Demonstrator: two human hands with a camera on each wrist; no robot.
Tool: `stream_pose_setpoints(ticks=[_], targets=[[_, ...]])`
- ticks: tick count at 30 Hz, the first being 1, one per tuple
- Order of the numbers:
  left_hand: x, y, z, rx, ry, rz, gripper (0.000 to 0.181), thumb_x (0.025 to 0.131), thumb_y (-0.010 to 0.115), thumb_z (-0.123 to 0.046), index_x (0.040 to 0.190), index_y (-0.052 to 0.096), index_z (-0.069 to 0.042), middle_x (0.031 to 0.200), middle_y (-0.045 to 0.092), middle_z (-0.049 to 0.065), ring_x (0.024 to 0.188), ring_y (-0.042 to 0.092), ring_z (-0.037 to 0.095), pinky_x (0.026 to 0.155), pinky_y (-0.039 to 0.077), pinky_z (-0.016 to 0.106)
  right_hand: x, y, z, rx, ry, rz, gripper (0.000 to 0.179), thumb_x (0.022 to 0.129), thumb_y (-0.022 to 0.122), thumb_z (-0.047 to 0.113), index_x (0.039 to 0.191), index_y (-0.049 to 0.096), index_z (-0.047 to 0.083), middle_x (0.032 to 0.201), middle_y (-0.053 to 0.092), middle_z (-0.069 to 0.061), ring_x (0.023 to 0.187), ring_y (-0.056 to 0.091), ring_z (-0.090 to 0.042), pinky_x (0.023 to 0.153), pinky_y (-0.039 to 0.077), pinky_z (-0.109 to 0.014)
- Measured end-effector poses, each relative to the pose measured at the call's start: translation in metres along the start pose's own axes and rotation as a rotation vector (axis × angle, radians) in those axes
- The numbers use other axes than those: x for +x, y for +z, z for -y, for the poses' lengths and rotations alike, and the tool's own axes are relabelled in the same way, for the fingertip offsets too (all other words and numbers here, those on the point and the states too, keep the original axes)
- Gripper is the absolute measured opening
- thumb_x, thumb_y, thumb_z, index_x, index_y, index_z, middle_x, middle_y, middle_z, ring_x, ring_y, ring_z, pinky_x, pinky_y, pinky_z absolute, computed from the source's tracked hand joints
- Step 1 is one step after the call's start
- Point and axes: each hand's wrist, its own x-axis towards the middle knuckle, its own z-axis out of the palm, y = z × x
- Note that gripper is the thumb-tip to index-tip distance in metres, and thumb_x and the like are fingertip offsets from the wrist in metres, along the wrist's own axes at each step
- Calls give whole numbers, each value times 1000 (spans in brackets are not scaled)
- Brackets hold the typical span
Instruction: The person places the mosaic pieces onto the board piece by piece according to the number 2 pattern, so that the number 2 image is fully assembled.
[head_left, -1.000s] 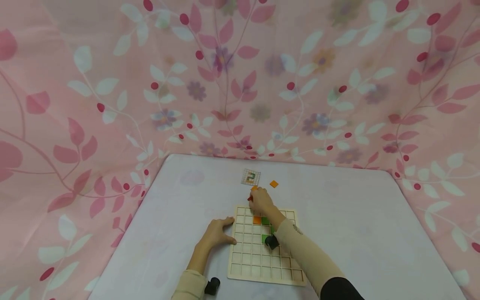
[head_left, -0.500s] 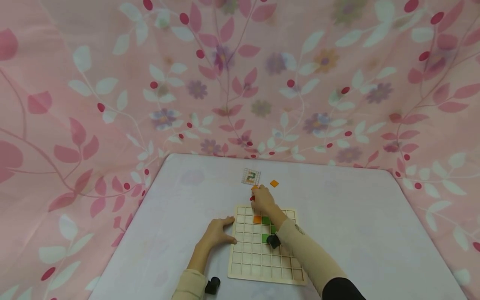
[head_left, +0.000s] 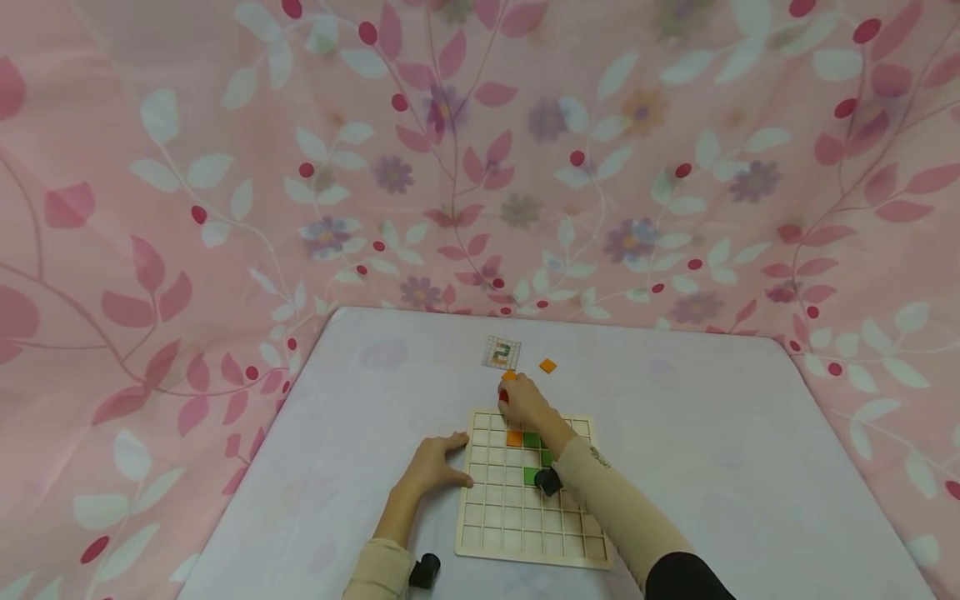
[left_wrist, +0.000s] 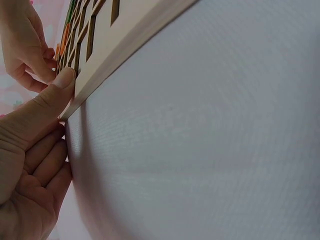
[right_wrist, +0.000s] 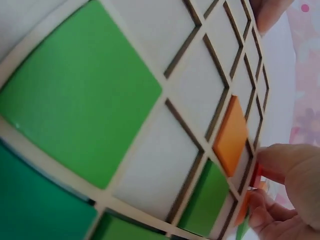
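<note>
My right hand pinches a small red tile between thumb and fingers, just beyond the far edge of a wooden grid board. The left hand rests at the board's left side, thumb on its rim and fingers spread. In the grid sit an orange tile and several green tiles; my right forearm covers part of the board. One loose orange tile lies just past the right fingertips, another orange tile farther right.
A small gridded pattern card showing a figure 2 lies at the back of the white-covered table. Pink floral cloth hangs behind. Black camera mounts are on both wrists.
The right hand shifts slightly right, then a little back toward the left, with the red tile at its fingertips throughout. My left hand and the board stay still.
</note>
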Motion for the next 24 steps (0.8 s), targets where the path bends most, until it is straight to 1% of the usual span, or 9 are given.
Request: stream_pose_setpoints(ticks=[2, 5, 10, 12, 15, 20, 24], targets=[[0, 0, 0, 2, -2, -1, 79, 57, 88, -19, 125, 56, 7, 129, 54, 21, 122, 50, 37, 104, 38, 48, 1, 1, -2, 6, -20, -22, 16, 88, 62, 9, 101, 65, 1, 96, 58, -18, 86, 54, -29, 74, 51, -41], [0, 0, 0, 5, -1, -2, 79, 58, 88, -19, 125, 56, 7, 129, 54, 21, 122, 50, 37, 104, 38, 48, 4, 4, -6, 38, -26, -42, 16, 85, 64, 9, 99, 66, 1, 93, 58, -17, 83, 53, -27, 69, 51, -38], [1, 1, 2, 11, 0, 2, 79, 58, 88, -19, 125, 56, 7, 129, 55, 21, 122, 50, 37, 104, 38, 49, 8, 8, -14, 141, 4, -41, 25, 78, 67, 8, 101, 66, -1, 92, 63, -15, 82, 54, -24, 65, 51, -32], [1, 2, 3, 17, 3, 0, 79, 58, 89, -19, 125, 56, 7, 129, 55, 21, 122, 50, 36, 104, 38, 48, 10, 8, -16, 179, 14, -40, 29, 77, 68, 8, 103, 66, -3, 94, 65, -15, 82, 56, -24, 66, 52, -31], [1, 3, 4, 28, 10, -5, 78, 58, 89, -19, 125, 56, 6, 128, 55, 20, 122, 50, 35, 104, 39, 48, 12, 6, -17, 216, 19, -39, 31, 74, 68, 7, 103, 65, -6, 94, 65, -17, 77, 58, -23, 64, 52, -30], [1, 3, 3, 25, 17, -13, 78, 58, 89, -19, 124, 57, 6, 128, 56, 20, 122, 51, 35, 103, 39, 48, 14, 7, -18, 233, 17, -46, 23, 74, 70, 6, 93, 65, -5, 83, 62, -12, 68, 52, -18, 57, 48, -27], [1, 3, 3, 19, 12, -14, 78, 58, 89, -18, 124, 57, 6, 128, 56, 20, 122, 51, 35, 103, 39, 48, 14, 9, -20, 232, 20, -56, 14, 74, 72, 7, 84, 65, 0, 78, 58, -7, 67, 50, -16, 57, 46, -25]])
